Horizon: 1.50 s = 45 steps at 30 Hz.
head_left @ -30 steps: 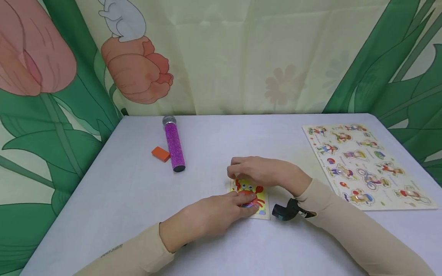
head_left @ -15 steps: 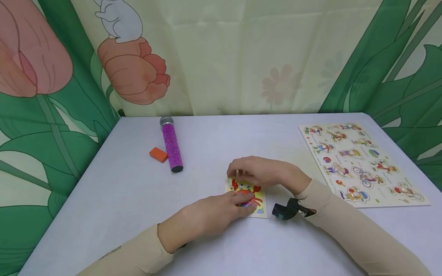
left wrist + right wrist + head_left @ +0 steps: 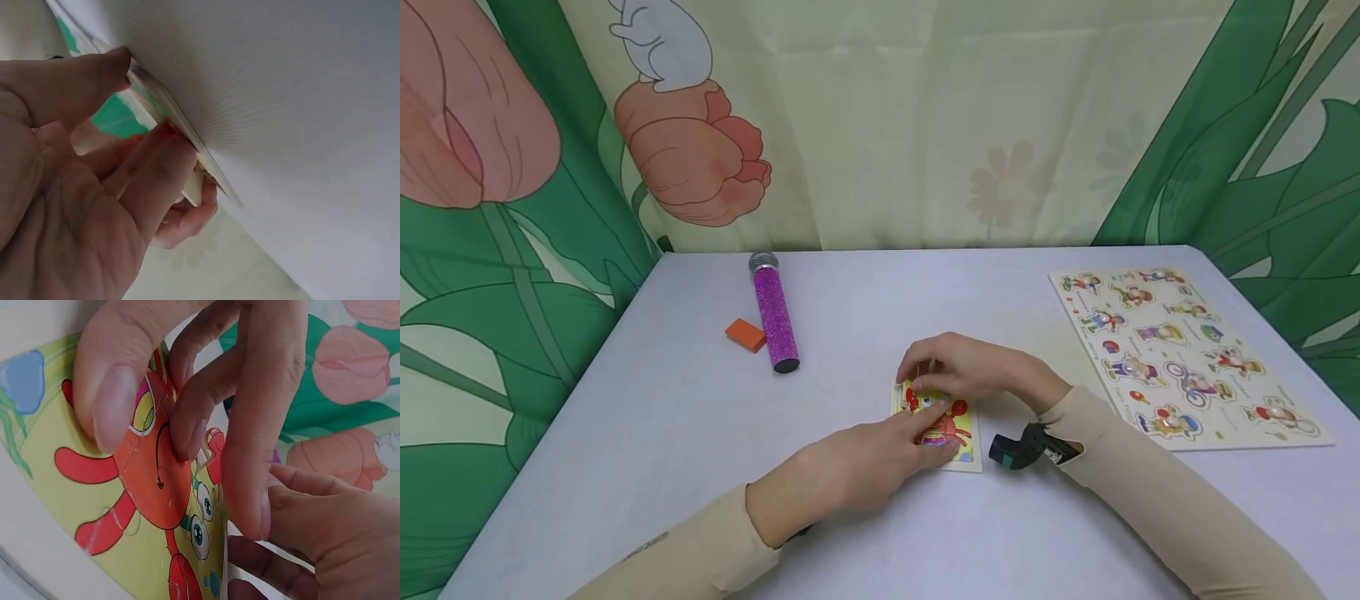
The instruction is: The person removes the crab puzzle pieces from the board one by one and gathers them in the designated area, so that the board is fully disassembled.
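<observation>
A small yellow jigsaw puzzle (image 3: 961, 427) with a red crab lies on the white table. My left hand (image 3: 872, 458) reaches over it from the left, its extended fingers and thumb resting on the picture. At the puzzle's far left corner, my right hand (image 3: 970, 362) pinches a puzzle piece (image 3: 195, 187), which stands tilted up from the board in the left wrist view. Red claw print shows on that raised piece (image 3: 215, 440) in the right wrist view. Part of the crab is hidden under the left hand's fingers.
A purple glitter microphone (image 3: 777, 317) lies at the back left, beside an orange block (image 3: 746, 335). To the right is a large cream board (image 3: 1180, 358) with several cartoon figures. A patterned curtain (image 3: 880, 125) hangs behind the table.
The left index finger has shifted a little toward the puzzle's far edge. The right hand has risen slightly, and its bent fingers stand more apart from the thumb.
</observation>
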Each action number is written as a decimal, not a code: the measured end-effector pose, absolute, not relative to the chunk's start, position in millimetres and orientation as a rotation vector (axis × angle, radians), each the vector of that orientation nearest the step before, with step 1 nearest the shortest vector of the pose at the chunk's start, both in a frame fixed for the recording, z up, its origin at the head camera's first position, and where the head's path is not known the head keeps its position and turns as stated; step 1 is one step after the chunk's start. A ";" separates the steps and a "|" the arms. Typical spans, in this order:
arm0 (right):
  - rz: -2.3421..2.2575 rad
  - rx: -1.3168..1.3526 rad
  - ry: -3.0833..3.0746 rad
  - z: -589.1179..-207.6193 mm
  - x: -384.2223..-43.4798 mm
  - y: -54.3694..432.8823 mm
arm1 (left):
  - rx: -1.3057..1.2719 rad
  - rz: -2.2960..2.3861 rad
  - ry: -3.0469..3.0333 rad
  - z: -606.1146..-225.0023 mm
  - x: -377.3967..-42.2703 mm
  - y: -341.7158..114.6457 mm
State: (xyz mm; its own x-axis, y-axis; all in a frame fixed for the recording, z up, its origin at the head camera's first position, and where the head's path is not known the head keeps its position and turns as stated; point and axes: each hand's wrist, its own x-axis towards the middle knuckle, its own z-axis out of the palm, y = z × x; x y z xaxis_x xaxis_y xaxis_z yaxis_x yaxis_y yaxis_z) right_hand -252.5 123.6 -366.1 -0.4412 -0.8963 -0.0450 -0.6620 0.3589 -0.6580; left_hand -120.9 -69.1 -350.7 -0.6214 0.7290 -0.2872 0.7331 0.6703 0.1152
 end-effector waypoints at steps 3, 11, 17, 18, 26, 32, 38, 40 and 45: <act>-0.796 -1.375 2.228 -366.1 -254.8 123.6 | 1.134 0.002 2.573 -349.0 -121.5 -66.8; -0.758 -1.364 2.235 -365.2 -259.4 122.5 | 1.191 -0.119 2.628 -347.1 -119.6 -58.7; -0.785 -1.356 2.194 -364.3 -262.3 120.1 | 1.209 -0.174 2.669 -349.2 -119.3 -57.0; -0.792 -1.349 2.187 -364.4 -262.9 119.8 | 1.213 -0.175 2.676 -349.9 -119.2 -57.0; -0.841 -1.318 2.164 -367.5 -268.3 122.4 | 1.196 -0.154 2.690 -350.4 -117.7 -54.5; -0.890 -1.293 2.129 -370.5 -270.4 127.8 | 1.167 -0.133 2.656 -347.3 -116.8 -51.2; -0.947 -1.307 2.085 -371.3 -271.3 126.4 | 1.132 -0.119 2.634 -346.3 -118.5 -52.7; -0.962 -1.306 2.075 -372.1 -271.6 125.9 | 1.118 -0.109 2.623 -345.9 -119.4 -53.5; -0.977 -1.322 2.052 -374.9 -272.7 123.9 | 1.075 -0.051 2.564 -343.6 -122.6 -55.1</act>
